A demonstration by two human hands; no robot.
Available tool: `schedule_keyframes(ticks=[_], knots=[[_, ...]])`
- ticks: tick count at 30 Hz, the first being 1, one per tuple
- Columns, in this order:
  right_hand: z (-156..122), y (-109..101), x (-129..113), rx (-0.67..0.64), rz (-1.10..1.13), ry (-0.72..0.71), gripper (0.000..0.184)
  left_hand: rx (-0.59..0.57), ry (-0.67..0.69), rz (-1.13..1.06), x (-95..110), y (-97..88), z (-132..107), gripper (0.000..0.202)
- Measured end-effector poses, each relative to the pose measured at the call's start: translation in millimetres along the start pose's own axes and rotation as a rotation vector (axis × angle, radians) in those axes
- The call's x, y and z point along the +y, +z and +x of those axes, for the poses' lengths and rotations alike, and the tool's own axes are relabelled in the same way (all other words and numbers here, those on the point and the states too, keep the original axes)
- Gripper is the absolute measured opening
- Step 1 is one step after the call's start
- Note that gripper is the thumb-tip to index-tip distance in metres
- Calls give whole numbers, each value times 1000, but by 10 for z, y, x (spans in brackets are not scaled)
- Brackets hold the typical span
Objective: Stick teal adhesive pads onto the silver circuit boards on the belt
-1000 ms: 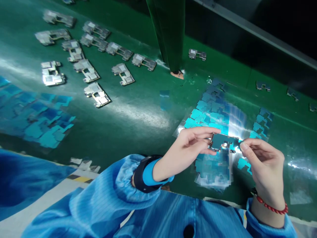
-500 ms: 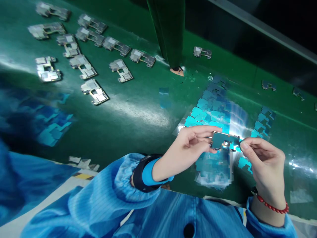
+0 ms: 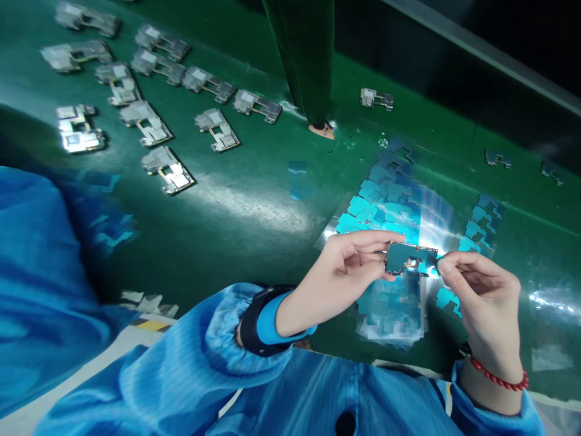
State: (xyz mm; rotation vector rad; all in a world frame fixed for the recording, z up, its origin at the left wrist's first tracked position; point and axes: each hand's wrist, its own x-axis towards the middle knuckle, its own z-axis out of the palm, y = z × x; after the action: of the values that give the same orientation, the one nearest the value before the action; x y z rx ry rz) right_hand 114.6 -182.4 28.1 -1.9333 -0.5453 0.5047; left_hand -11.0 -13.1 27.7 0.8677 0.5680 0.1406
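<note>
Above the stickers, the left hand holds the board by one end, and the right hand pinches at its other end. Its upper face seems already mostly covered, while many stickers below look unused.

Left of a post, the green tabletop bears scattered circuit boards; on the post's near side lie a small blue film and, rightward, overlapping teal sheets.
</note>
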Motion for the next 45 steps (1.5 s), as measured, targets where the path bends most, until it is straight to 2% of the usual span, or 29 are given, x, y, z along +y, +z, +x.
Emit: schedule_keyframes(ticks=[45], knots=[[17, -22, -42, -41, -3, -20, 4, -26, 35, -18, 13, -8, -4, 32]])
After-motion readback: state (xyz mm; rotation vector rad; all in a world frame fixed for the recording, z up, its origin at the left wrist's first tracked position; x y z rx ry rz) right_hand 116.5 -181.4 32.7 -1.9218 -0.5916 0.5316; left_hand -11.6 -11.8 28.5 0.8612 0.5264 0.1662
